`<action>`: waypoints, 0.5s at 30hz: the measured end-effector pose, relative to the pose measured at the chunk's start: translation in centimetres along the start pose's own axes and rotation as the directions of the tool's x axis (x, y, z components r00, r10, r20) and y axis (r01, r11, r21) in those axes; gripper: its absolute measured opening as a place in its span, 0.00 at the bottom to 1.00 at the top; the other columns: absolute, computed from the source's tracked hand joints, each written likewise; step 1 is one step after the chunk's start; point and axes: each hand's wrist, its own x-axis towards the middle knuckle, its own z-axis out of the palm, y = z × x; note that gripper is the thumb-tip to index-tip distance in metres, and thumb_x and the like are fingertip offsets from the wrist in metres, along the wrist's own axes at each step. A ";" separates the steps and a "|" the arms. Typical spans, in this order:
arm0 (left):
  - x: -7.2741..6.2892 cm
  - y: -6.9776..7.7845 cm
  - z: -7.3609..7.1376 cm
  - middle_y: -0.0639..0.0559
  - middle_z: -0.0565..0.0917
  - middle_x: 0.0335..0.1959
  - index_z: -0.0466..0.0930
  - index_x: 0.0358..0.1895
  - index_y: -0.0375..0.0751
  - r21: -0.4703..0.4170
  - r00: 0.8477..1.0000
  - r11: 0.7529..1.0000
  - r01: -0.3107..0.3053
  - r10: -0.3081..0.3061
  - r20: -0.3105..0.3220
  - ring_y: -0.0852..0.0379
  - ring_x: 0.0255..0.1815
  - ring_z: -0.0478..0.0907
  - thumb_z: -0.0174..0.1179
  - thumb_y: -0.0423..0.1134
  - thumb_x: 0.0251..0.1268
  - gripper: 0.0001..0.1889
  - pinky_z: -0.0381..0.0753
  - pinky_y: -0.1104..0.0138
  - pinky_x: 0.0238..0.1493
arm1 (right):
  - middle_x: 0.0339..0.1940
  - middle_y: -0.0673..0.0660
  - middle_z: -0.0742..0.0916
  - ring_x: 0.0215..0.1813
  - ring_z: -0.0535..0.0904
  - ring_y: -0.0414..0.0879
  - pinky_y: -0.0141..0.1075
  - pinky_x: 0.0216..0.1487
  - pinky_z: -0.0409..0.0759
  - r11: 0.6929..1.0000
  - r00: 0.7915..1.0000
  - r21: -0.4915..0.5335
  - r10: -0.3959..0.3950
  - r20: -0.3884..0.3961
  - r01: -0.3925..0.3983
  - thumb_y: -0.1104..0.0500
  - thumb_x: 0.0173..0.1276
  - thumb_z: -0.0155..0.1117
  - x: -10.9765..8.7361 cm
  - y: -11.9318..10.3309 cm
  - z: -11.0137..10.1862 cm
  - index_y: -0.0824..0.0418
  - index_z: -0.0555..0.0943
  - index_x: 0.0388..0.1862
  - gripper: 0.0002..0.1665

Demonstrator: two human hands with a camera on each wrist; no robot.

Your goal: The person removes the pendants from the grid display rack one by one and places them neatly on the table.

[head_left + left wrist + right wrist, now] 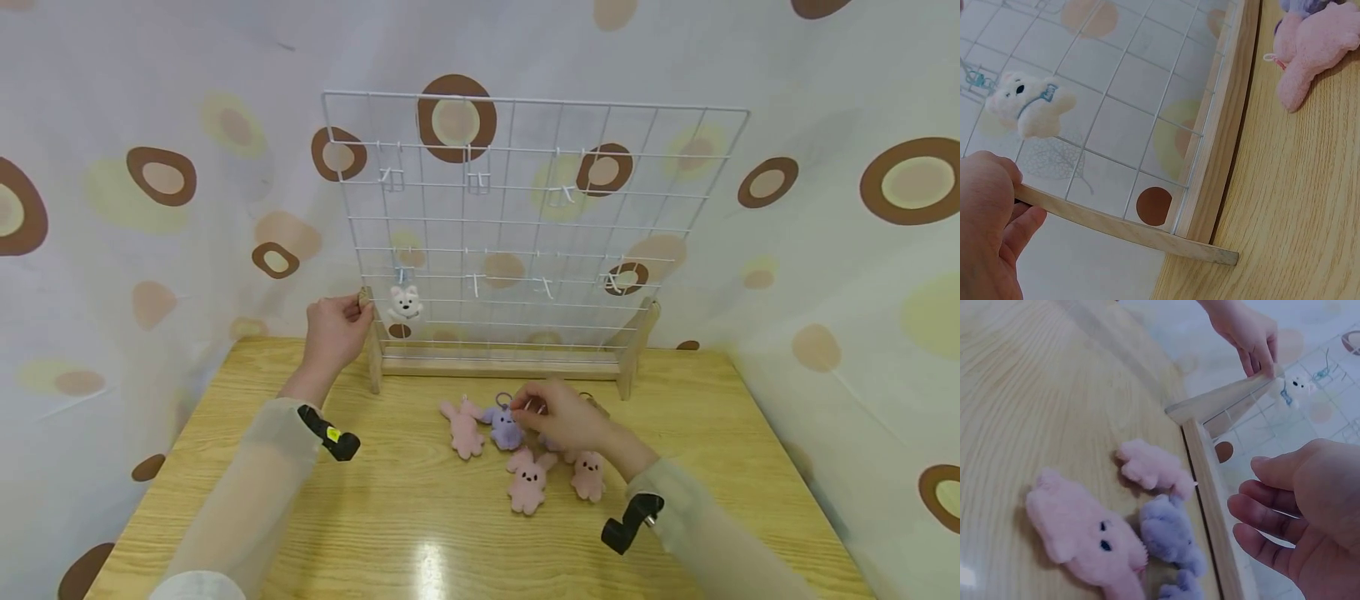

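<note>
Between its thumb and fingers, my left hand (337,329) holds the top of the left wooden upright (1122,226) of a white wire grid rack (465,222). A white plush bear keychain (406,303) with a blue collar hangs from a low hook just right of that hand. Above the plush toys on the table, my right hand (562,414) has relaxed, slightly bent fingers with nothing between them in the right wrist view. Nearest to it is a purple plush toy (507,429) with a ring; another purple one (1182,587) is partly hidden beneath the hand.
Pink plush toys lie around: one at the left (467,429), one in front (528,482), one at the right (588,477). Several bare white hooks (477,179) hang in two rows on the grid. The wooden table (360,517) meets patterned cloth (225,192) behind.
</note>
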 end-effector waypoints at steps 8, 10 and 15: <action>0.0 0.0 0.0 0.33 0.89 0.47 0.86 0.57 0.25 -0.011 1.000 1.000 0.019 -0.019 0.008 0.43 0.50 0.89 0.61 0.37 0.79 0.17 0.88 0.54 0.49 | 0.41 0.55 0.89 0.37 0.84 0.46 0.37 0.34 0.83 0.996 0.997 -0.023 -0.082 0.015 0.082 0.63 0.80 0.64 2.7 -2.0 -0.9 0.63 0.86 0.49 0.07; 0.0 -0.1 0.1 0.33 0.89 0.47 0.86 0.57 0.25 -0.013 1.000 1.000 0.016 -0.016 0.007 0.43 0.50 0.89 0.61 0.37 0.79 0.17 0.88 0.54 0.49 | 0.39 0.54 0.89 0.37 0.84 0.45 0.38 0.35 0.83 0.995 0.996 -0.030 -0.093 0.012 0.093 0.63 0.79 0.65 3.5 -2.6 -0.9 0.63 0.86 0.49 0.06; 0.0 -0.1 0.0 0.33 0.89 0.47 0.86 0.57 0.25 -0.021 1.000 1.000 0.014 -0.014 0.005 0.43 0.51 0.89 0.61 0.37 0.79 0.17 0.88 0.54 0.49 | 0.40 0.52 0.89 0.38 0.85 0.45 0.38 0.37 0.84 0.993 0.994 -0.038 -0.113 -0.001 0.113 0.62 0.79 0.65 5.4 -3.7 -1.0 0.63 0.86 0.51 0.07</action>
